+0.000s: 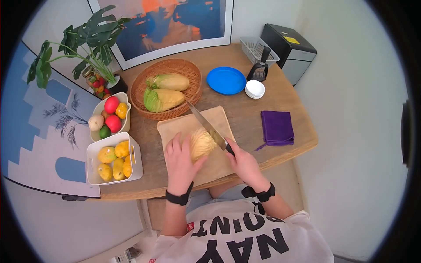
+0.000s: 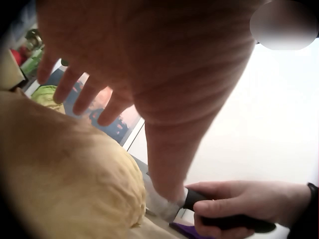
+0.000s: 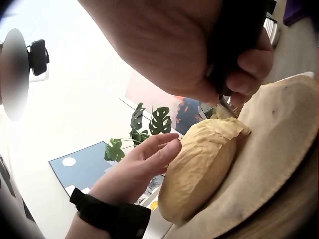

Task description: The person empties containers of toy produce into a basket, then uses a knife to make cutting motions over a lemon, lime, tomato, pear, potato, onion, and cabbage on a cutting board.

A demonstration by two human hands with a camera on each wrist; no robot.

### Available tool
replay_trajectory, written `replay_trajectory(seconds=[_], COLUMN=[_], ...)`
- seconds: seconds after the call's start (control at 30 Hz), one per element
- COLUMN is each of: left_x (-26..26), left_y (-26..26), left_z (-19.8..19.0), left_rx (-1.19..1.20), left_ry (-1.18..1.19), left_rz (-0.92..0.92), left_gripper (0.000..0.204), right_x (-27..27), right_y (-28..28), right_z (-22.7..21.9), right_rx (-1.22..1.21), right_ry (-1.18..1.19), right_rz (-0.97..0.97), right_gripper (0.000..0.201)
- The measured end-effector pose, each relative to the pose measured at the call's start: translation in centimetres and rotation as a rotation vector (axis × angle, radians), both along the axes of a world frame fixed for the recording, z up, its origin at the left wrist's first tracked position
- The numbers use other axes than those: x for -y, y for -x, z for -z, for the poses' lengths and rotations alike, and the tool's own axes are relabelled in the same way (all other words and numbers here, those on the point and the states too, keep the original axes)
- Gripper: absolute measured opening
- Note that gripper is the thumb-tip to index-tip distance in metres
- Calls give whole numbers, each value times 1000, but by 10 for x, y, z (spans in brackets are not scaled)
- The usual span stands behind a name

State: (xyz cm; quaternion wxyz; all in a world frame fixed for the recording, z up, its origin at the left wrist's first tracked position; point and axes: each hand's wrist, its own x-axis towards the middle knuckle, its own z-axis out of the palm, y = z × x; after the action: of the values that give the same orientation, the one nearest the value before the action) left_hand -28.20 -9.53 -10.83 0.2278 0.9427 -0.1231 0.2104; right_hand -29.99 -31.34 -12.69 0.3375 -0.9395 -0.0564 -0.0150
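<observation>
A pale yellow napa cabbage [image 1: 203,143] lies on the tan cutting board [image 1: 221,115] in the head view. My left hand [image 1: 180,158] is at its left side, fingers extended and thumb spread apart. In the left wrist view the fingers hang over the far side of the cabbage [image 2: 75,169], the thumb near the blade. My right hand [image 1: 246,165] grips the black handle of a large kitchen knife [image 1: 205,124]. Its blade slants along the right side of the cabbage, tip toward the wicker basket. The right wrist view shows this hand [image 3: 169,45] above the cabbage's end.
Behind the board, a round wicker basket [image 1: 195,76] holds two napa cabbages [image 1: 164,100]. At left stand a white bin [image 1: 136,164] of yellow fruit and a cream basket [image 1: 125,127] of mixed produce. A blue plate [image 1: 226,80], white bowls [image 1: 255,89] and a purple cloth [image 1: 277,127] lie right.
</observation>
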Motion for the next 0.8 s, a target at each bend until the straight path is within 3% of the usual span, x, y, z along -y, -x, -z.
replay_trajectory(seconds=[0.03, 0.13, 0.23, 0.33, 0.43, 0.63, 0.73, 0.8], left_x=[5, 18, 20, 14, 12, 10, 13, 13], left_y=[-6, -22, -29, -32, -35, -35, -33, -33], left_z=[-2, 12, 21, 19, 19, 18, 15, 16], left_rx=[36, -22, 97, 39, 53, 35, 24, 29], left_ry=[106, 130, 97, 142, 116, 136, 114, 109], left_rz=[32, 49, -9, -2, 5, 9, 6, 6], left_gripper=[64, 37, 27, 27, 27, 27, 26, 25], right_x=[1, 5, 10, 13, 4, 11, 7, 4], right_y=[-2, -6, -10, -9, -3, -11, -11, -8], right_z=[-1, -7, -7, 4, 15, -8, 8, 24], right_rx=[-4, 26, 86, -25, -149, -62, 75, 9], right_ry=[-17, -84, -105, -69, -179, -285, -308, -311], right_rz=[-3, 44, 120, 53, -102, 46, 34, -91], right_gripper=[56, 57, 54, 52, 51, 53, 55, 55])
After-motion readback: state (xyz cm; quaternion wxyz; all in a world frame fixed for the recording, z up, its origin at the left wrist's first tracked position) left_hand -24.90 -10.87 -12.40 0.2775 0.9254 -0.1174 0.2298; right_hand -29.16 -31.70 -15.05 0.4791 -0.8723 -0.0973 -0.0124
